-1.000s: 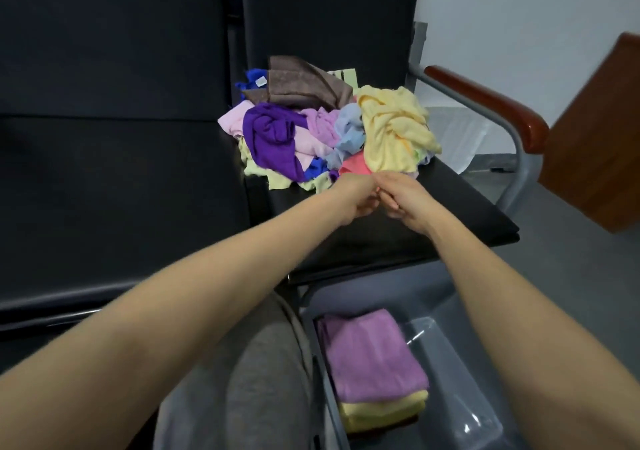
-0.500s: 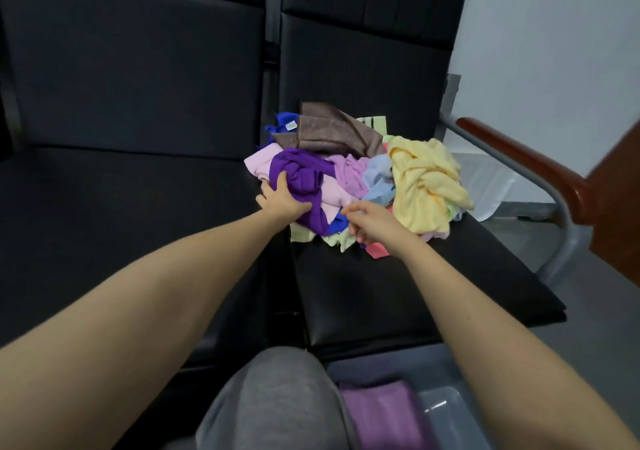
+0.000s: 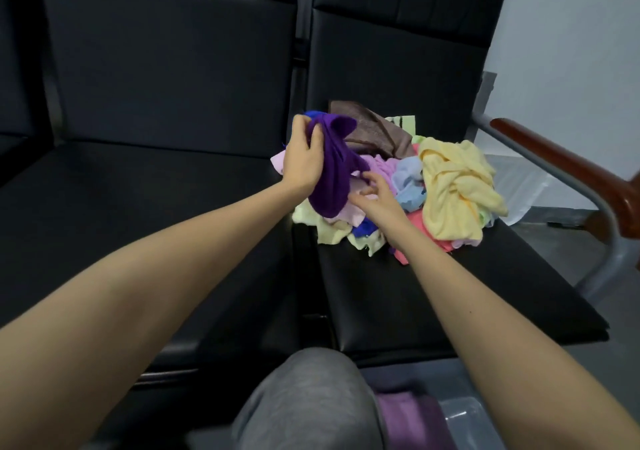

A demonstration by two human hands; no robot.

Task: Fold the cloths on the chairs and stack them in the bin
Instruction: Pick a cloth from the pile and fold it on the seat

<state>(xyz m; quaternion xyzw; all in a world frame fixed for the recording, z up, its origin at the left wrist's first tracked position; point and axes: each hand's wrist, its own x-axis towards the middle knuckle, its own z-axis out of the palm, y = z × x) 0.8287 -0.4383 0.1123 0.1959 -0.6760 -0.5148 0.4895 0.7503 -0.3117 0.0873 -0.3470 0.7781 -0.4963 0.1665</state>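
Fingers (image 3: 300, 134) of the left hand (image 3: 302, 164) are curled tight round a bunched upper part of the purple cloth (image 3: 334, 176), holding it raised while its lower end hangs onto the pile (image 3: 450, 186). The right hand (image 3: 375, 200) sits just beside that hanging end, fingers bent and touching the pale cloths beneath; whether it pinches an edge cannot be told. The step in hand looks like freeing one cloth for folding. To do it well, the right hand should find a true corner of the purple cloth rather than a fistful. The left should then slide along the hem to the neighbouring corner, so the piece opens flat instead of staying twisted. Lifting slowly would keep the tangled neighbours from dragging off the chair seat (image 3: 398, 293), where the heap lies toward the back. Bare seat in front offers room to fold. Below, by a grey-clad knee (image 3: 304, 397), the bin (image 3: 460, 411) holds a folded lilac cloth (image 3: 408, 418).
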